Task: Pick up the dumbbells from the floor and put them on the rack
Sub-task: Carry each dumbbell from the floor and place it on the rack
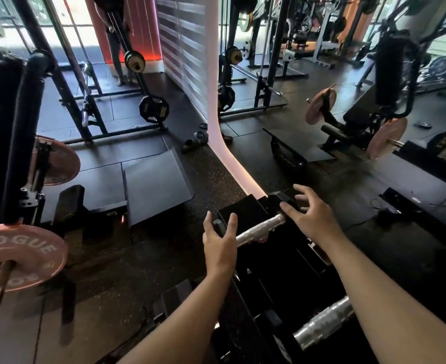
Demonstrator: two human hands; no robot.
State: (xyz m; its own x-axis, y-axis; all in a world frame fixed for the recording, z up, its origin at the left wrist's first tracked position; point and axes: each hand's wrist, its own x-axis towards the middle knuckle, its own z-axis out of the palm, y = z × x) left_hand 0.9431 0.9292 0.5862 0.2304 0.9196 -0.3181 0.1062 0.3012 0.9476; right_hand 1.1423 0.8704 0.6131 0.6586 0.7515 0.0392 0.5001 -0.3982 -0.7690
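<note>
Both hands are hovering spread wide, holding nothing: the left hand at 9 o'clock and the right hand at 3 o'clock of the black hex dumbbell with knurled steel handle, seemingly lying on the dark rack. Uneven seating risks it rolling onto fingers.

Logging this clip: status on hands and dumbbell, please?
Left hand open, right hand open, flanking black hex dumbbell with knurled silver handle. Dumbbell resting on black rack. Nothing in the way.
</note>
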